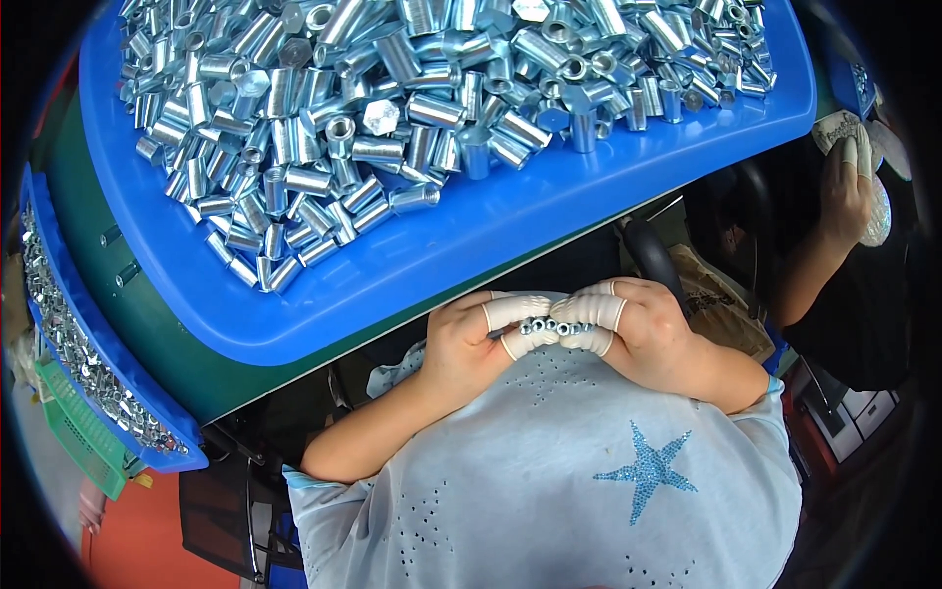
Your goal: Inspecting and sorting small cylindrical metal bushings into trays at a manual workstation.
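My left hand (459, 344) and my right hand (643, 329) meet in front of my chest, just off the table edge. White finger cots cover several fingers on both hands. Between the thumbs and fingertips I pinch a short row of shiny threaded metal standoffs (551, 327), their round open ends showing side by side. Fingers hide the outer ends of the row. Beyond my hands, a large blue tray (510, 250) holds a heap of similar hex-headed standoffs (392, 118).
The tray rests on a green table (211, 378), where two loose standoffs (128, 273) lie at left. Farther left are a blue bin of small metal parts (93, 378) and a green basket (74, 432). At right, a co-worker's gloved-finger hand (846, 201) holds a clear bag.
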`<control>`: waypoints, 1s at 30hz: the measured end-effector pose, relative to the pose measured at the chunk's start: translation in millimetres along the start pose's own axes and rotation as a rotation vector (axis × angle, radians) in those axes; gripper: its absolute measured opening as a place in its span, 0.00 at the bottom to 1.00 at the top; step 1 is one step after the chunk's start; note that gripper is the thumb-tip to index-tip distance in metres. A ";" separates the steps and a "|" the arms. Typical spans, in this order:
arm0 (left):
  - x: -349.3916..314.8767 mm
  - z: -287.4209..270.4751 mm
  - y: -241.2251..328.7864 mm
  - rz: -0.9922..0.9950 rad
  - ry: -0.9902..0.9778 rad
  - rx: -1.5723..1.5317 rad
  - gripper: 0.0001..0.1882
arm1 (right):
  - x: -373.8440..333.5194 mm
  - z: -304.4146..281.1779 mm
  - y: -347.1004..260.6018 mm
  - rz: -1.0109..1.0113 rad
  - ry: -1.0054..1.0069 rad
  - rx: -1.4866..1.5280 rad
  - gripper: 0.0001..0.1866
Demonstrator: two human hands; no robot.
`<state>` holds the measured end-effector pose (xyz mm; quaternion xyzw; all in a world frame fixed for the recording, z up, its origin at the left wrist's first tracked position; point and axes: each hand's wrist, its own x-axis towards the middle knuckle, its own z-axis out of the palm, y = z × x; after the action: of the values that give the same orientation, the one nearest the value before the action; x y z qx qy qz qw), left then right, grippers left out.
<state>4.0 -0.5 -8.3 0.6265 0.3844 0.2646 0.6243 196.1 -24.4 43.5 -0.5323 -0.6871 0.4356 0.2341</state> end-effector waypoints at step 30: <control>-26.0 -24.2 2.4 0.071 0.050 -0.048 0.13 | 17.6 11.0 -35.3 0.011 -0.101 0.002 0.12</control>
<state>-30.0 -7.4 -0.1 0.6176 0.3710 0.3116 0.6195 163.2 -13.7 65.3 -0.5129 -0.6947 0.4640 0.1972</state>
